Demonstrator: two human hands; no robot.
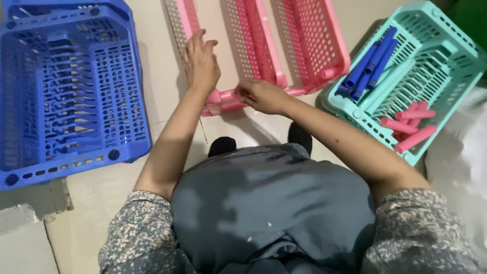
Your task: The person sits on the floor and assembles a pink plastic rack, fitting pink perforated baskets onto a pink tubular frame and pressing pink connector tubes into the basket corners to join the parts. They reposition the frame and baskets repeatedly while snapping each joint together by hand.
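Sitting untouched at the far left of the tiled floor (101, 203): a blue perforated rack (71, 91), lying flat, well apart from both hands. Further right, pressing flat on the near end of the pink rack (264, 50): the left hand (201, 63), fingers spread, palm down on the rack's left rail. Just beside it, closing around a pink connector piece (231, 96) at the rack's near edge: the right hand (264, 96), fingers curled on it. Hard to tell whether the piece is fully seated or only partly pushed in. Looking unfinished, by the evidence — pink panels spread flat on the floor, not standing, with only the near edge being joined.

At the right, resting at an angle: a teal rack (431, 45) serving as a parts holder. Lying along its upper left edge, a bundle of blue tubes (369, 65); near its lower right corner, several loose pink tubes (412, 127) — apparently parts not yet fitted, so a good share of assembly seemingly left.
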